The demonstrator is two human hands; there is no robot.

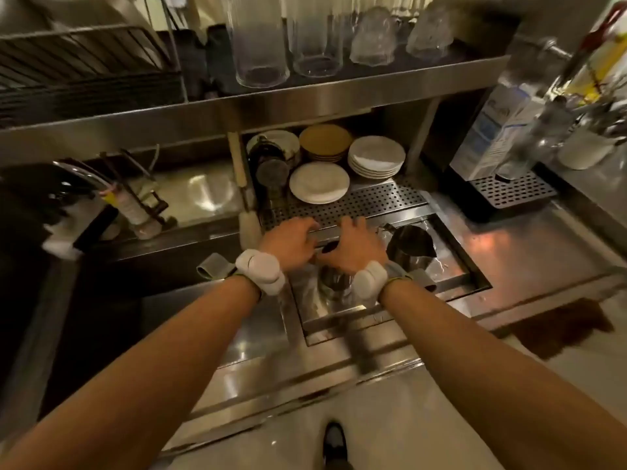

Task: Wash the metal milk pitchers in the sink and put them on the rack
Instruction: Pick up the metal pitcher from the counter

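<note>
Both my hands are down over the small recessed sink (451, 266) set into the steel table (529, 262). My left hand (288, 244) and right hand (353, 247) meet over a metal milk pitcher (334, 283) that stands upright at the near left of the basin, its long axis vertical and its mouth up under my fingers. My fingers are curled around its rim from both sides, though how firmly my grip closes there I cannot tell, since my hands hide the top.

A second pitcher (409, 244) sits just to the right in the same sink, tilted, its open mouth facing up and toward me, its spout pointing right.

Beyond my hands lies a perforated drain rack (373, 200), with stacks of plates (319, 183) at its far side. A milk carton (492, 137) stands far right.
</note>
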